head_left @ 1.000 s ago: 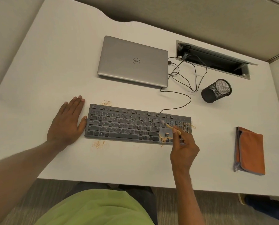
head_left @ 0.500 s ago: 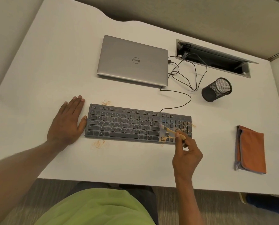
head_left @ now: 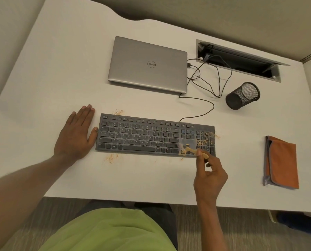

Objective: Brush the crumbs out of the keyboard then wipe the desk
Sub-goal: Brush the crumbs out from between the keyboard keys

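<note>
The right hand (head_left: pixel 209 176) pinches the pale wooden handle of a small brush (head_left: pixel 192 150) between thumb and curled fingers, low on the handle like a pen, a grip that looks chosen for short, controlled flicks. The bristle end is blurred and lies over the keys near the front edge of the keyboard (head_left: pixel 142 136), just left of the number pad. That pad is the dirtiest part: tan crumbs (head_left: pixel 204 139) sit thick between its keys, which is likely why the brush works on this side. The dark, full-size keyboard lies flat across the near middle of the white desk (head_left: pixel 60 78). At its far left end the left hand (head_left: pixel 76 134) lies flat on the desk, fingers straight and together, holding nothing. Its thumb rests against the keyboard's end, apparently to brace it against sliding under the strokes. More crumbs lie loose on the desk, one patch in front of the left half of the keyboard, one behind its top left corner, and a few by its right end. They belong to the wiping step, which has not begun. A folded orange cloth (head_left: pixel 282 162) waits well to the right, untouched and within the right hand's reach. Behind the keyboard sits a closed silver laptop (head_left: pixel 148 65). A thin black cable (head_left: pixel 205 104) loops from the keyboard's back edge toward it. A black mesh cup (head_left: pixel 242 96) lies tipped on its side near an open cable well (head_left: pixel 239 59) at the desk's back edge.
</note>
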Demonstrator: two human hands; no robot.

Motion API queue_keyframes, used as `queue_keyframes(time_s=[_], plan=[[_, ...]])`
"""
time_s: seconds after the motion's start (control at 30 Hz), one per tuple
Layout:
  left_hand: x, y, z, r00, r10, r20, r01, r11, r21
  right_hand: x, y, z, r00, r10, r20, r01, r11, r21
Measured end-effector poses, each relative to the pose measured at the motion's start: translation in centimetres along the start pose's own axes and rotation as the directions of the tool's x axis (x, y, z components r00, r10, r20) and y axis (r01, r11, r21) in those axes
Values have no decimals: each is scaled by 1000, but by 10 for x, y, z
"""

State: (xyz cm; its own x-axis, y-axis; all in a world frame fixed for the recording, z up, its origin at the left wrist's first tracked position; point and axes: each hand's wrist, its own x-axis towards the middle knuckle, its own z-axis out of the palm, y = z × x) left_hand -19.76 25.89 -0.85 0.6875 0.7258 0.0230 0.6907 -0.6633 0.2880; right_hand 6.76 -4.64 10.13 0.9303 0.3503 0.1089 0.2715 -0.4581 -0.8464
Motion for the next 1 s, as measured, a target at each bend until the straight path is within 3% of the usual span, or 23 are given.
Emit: queue_keyframes(time_s=[0.27, 0.4, 0.5, 0.63, 0.87, 1.0], plan=[[-1, 1, -2, 1000, -6, -3, 6, 1000, -4, -11, 4, -2, 999, -21, 42, 23, 999, -39], [-1, 0, -1, 1000, -6, 2, 6, 1000, -6, -12, 0, -12, 991, -107, 74, 114, 990, -82], [0, 1, -1, 1000, -7, 2, 7, 1000, -6, -6, -5, -11, 956, -225, 186, 242, 967, -78], [0, 1, -2, 1000, -10, 4, 10, 1000, -3, 5, -3, -1, 898, -265, 352, 320, 941, -109], [0, -1, 0, 1000, -8, -2, 8, 1000, -10, 12, 16, -15, 950, -214, 229, 262, 943, -206], [0, -1, 0, 1000, -6, -1, 6, 1000, -11, 3, 16, -15, 982, -142, 122, 160, 976, -148]])
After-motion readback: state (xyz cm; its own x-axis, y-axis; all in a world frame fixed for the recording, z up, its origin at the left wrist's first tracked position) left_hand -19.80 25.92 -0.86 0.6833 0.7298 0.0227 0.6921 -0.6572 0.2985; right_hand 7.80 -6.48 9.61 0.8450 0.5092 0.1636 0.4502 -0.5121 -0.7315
